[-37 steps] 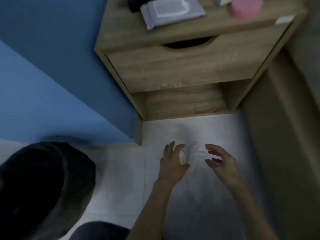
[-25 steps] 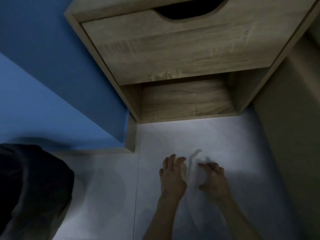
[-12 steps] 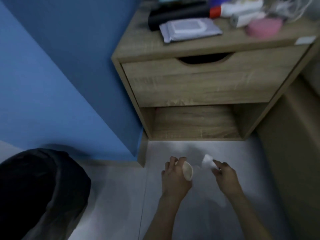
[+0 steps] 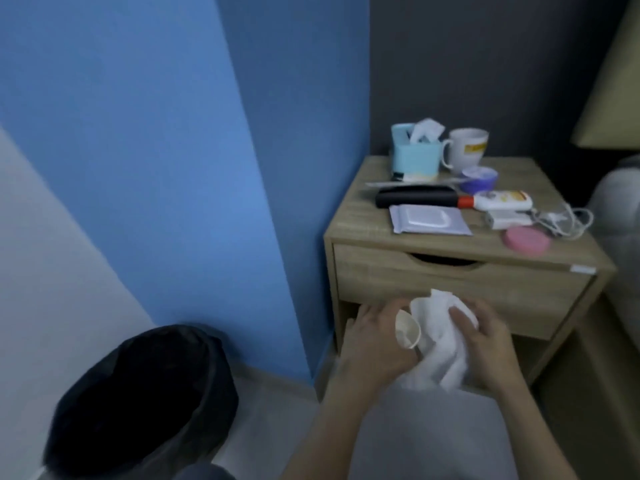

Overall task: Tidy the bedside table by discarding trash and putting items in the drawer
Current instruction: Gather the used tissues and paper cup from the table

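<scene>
My left hand (image 4: 372,344) grips a small crumpled paper cup (image 4: 408,331) in front of the bedside table (image 4: 356,221). My right hand (image 4: 486,336) holds a crumpled white tissue (image 4: 440,336) right beside the cup, the two hands close together. The table's drawer (image 4: 450,289) is shut. On the tabletop lie a wipes pack (image 4: 427,219), a black case (image 4: 415,196), a lotion tube (image 4: 500,200), a pink round tin (image 4: 526,240), a white charger with cable (image 4: 540,218), a purple tub (image 4: 479,178), a mug (image 4: 467,148) and a blue tissue box (image 4: 414,155).
A bin lined with a black bag (image 4: 142,393) stands on the floor at the lower left, against the blue wall (image 4: 173,150). A bed edge (image 4: 620,237) runs along the right. An open shelf lies under the drawer, behind my hands.
My right hand picked the white tissue off the floor. Both hands rose from the floor to drawer height, and the view lifted to show the whole tabletop.
</scene>
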